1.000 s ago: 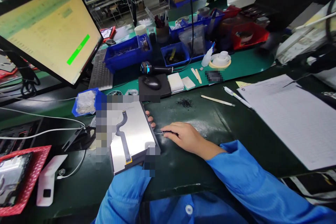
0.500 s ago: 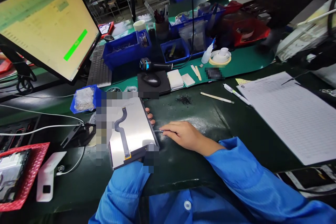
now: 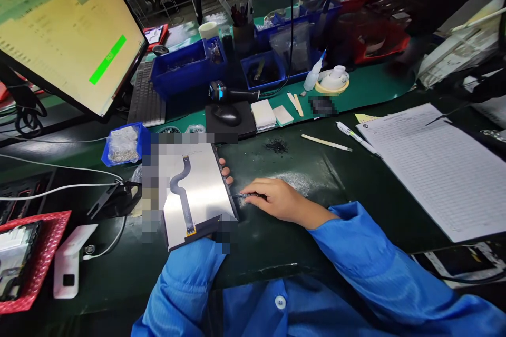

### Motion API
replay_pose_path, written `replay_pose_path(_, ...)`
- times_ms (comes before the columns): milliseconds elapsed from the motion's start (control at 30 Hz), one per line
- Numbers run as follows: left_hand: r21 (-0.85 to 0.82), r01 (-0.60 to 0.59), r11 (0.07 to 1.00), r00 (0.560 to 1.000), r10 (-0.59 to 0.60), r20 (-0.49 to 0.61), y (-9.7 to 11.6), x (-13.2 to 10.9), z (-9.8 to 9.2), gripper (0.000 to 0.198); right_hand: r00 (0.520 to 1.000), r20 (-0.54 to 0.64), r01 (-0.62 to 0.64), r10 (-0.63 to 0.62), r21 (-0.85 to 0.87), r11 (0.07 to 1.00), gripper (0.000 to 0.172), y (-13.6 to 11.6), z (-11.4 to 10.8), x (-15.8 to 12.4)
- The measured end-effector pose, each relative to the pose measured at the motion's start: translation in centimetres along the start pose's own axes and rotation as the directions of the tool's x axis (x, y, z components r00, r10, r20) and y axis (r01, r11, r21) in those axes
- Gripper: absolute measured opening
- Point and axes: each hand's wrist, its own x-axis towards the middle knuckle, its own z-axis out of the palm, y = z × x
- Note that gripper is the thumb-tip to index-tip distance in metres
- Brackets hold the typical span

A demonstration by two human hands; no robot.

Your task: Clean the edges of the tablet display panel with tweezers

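Observation:
A silver display panel (image 3: 201, 189) with a dark flex cable (image 3: 182, 195) running down its back is held tilted over the dark green bench. My left hand (image 3: 226, 171) grips it from beneath; only fingertips show at its right edge. My right hand (image 3: 276, 200) rests on the bench beside the panel, closed on thin metal tweezers (image 3: 241, 196) whose tips touch the panel's right edge. Both arms wear blue sleeves.
A monitor (image 3: 67, 26) stands at the back left over a keyboard (image 3: 146, 95). A mouse (image 3: 225, 114), blue bins (image 3: 185, 68), a glue bottle (image 3: 314, 72), a pen (image 3: 356, 137) and a paper form (image 3: 438, 168) lie behind and right. A red tray (image 3: 27, 258) sits at left.
The view has shifted slightly, and panel and hands sit a little higher in the frame. My right hand keeps the tweezers at the panel's right edge.

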Motion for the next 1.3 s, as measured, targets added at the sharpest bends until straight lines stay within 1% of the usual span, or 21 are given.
replay_pose_path(67,0.007,0.037,0.999,0.999,-0.038,0.039,0.2,-0.1,0.0,0.049,1.000,0.002,-0.002,0.002,-0.019,1.000,0.021,0.1,0.0,0.0)
replay_pose_path(133,0.014,0.047,0.999,0.997,-0.047,0.056,0.3,-0.1,0.2,0.047,1.000,-0.010,-0.012,0.012,-0.025,1.000,0.022,0.1,0.0,0.0)
replay_pose_path(233,0.022,0.020,1.000,0.997,-0.021,0.075,0.1,0.0,0.5,0.044,0.998,-0.041,-0.042,0.041,-0.016,0.999,0.024,0.1,-0.1,-0.1)
replay_pose_path(367,0.037,-0.007,0.999,0.994,0.003,0.107,-0.1,0.2,0.6,0.043,0.998,-0.021,-0.056,0.056,-0.029,0.998,0.028,0.2,-0.1,-0.1)
replay_pose_path(433,0.037,0.001,0.999,0.995,-0.005,0.096,0.0,0.4,0.4,0.045,0.999,-0.014,-0.043,0.042,-0.047,0.998,0.030,0.3,0.0,-0.1)
replay_pose_path(533,0.005,0.026,1.000,0.998,-0.026,0.048,0.0,0.5,0.1,0.050,0.999,-0.035,-0.009,0.006,-0.083,0.997,0.030,0.4,0.1,-0.1)
replay_pose_path(600,-0.024,0.022,0.999,1.000,-0.021,0.023,-0.2,0.5,0.0,0.053,0.999,-0.049,0.016,-0.021,-0.099,0.995,0.029,0.5,0.1,-0.1)
replay_pose_path(667,-0.038,0.003,0.999,1.000,-0.002,0.025,-0.3,0.5,0.0,0.052,0.997,-0.059,0.033,-0.039,-0.104,0.994,0.028,0.6,0.1,-0.1)
replay_pose_path(767,-0.040,-0.005,0.999,0.998,0.007,0.063,-0.5,0.5,0.3,0.044,0.996,-0.068,0.044,-0.051,-0.100,0.994,0.028,0.7,0.1,0.0)
replay_pose_path(833,-0.044,0.012,0.999,0.996,-0.009,0.083,-0.7,0.4,0.6,0.039,0.996,-0.072,0.049,-0.056,-0.097,0.994,0.028,0.7,0.2,0.0)
replay_pose_path(933,-0.064,0.009,0.998,0.995,-0.003,0.098,-0.9,0.1,1.2,0.037,0.993,-0.085,0.071,-0.079,-0.096,0.993,0.027,0.7,0.3,0.0)
replay_pose_path(1100,-0.068,-0.032,0.997,0.997,0.037,0.064,-1.3,-0.4,2.3,0.043,0.992,-0.077,0.095,-0.102,-0.086,0.992,0.024,1.0,0.5,-0.2)
replay_pose_path(1200,-0.079,-0.043,0.996,0.997,0.048,0.055,-1.4,-0.6,2.7,0.045,0.993,-0.058,0.096,-0.103,-0.118,0.988,0.027,1.0,0.6,-0.4)
replay_pose_path(1300,-0.060,-0.052,0.997,0.998,0.055,0.039,-1.5,-0.6,2.6,0.044,0.994,-0.016,0.100,-0.104,-0.179,0.979,0.031,0.9,0.6,-0.4)
